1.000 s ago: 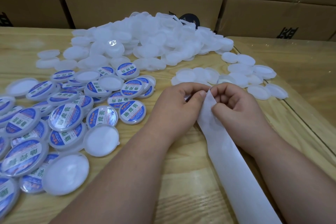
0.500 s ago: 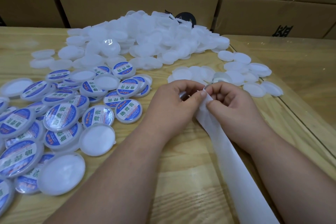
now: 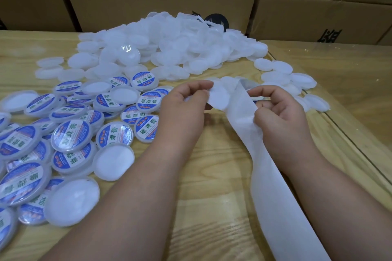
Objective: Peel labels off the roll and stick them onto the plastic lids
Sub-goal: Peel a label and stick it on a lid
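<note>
Behind the wooden surface [image 3: 212, 207] stand stacked cardboard boxes [image 3: 157, 4]. On the surface, the big heap of unlabelled plastic lids [image 3: 169, 48] lies at the far side, labelled lids [image 3: 72, 133] (blue and white print) spread left of the heap. Nearer than the heap, a white backing strip [image 3: 273, 186] runs from the bottom edge up to both hands. Right hand [image 3: 282, 116] has its grip pinching the strip's upper end; left hand [image 3: 182, 110] has its grip pinching a round label [image 3: 218, 96], white side showing, still touching the strip.
</note>
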Available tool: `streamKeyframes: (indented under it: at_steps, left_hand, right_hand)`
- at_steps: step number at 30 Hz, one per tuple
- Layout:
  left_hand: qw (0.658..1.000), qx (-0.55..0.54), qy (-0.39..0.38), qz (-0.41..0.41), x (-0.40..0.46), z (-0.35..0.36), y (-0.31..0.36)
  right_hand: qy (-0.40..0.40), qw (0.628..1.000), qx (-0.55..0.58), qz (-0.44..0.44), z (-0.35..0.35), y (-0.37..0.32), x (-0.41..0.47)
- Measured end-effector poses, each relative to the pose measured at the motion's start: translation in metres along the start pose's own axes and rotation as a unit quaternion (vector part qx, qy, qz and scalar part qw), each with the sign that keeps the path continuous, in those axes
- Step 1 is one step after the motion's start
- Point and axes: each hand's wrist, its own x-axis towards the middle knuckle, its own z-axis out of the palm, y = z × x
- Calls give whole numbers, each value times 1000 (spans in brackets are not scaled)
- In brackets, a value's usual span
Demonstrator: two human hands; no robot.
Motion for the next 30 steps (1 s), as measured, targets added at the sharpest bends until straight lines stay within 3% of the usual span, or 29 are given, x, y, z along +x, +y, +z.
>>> streamKeyframes:
  at_steps: [5,12,30]
  left_hand:
    - [1000,-21,4,-11,-1,-1,1]
    - [994,91,-60,22,-9,5,1]
    - [993,16,-119,6,-13,5,9]
  right_hand:
    - [29,998,-18,-59,3,2,0]
    - [23,983,-104,-148,5,5,0]
    - [82,982,-72,-155,5,-3,-1]
